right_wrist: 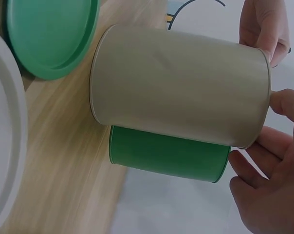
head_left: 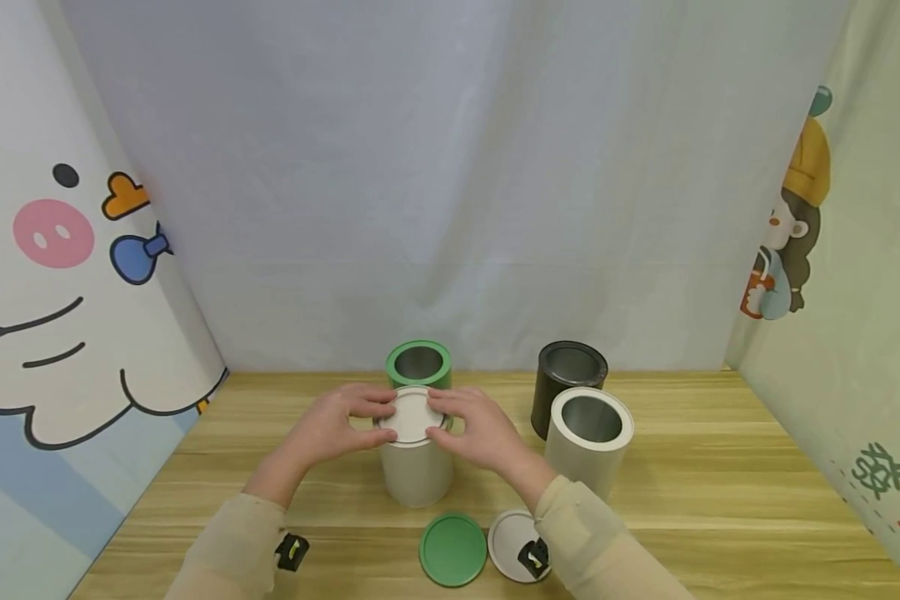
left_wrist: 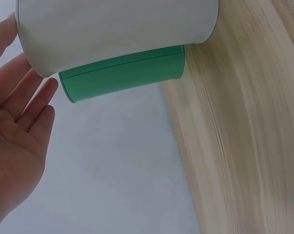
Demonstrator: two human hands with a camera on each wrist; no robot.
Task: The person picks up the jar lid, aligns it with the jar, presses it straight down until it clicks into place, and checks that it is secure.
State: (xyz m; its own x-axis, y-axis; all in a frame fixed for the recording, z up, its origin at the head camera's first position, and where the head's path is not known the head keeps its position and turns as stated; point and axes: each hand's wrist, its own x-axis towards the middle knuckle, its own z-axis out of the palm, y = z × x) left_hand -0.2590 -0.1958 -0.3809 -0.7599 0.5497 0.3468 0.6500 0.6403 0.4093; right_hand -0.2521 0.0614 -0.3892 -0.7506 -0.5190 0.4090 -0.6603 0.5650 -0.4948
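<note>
In the head view, the left hand [head_left: 328, 427] and right hand [head_left: 483, 427] are gripping the white lid [head_left: 412, 415] from opposite sides, probably keeping it level atop the white can [head_left: 417, 477], which is standing mid-surface [head_left: 330, 525]. In the left wrist view, the green can [left_wrist: 122, 73] is standing behind. In the right wrist view, the white can's lidded end is pointing up, its long axis running vertically.

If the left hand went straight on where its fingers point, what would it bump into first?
The left hand would probably meet the white lid first: it's right at the lid's edge, though exact depth is hard to judge.
</note>
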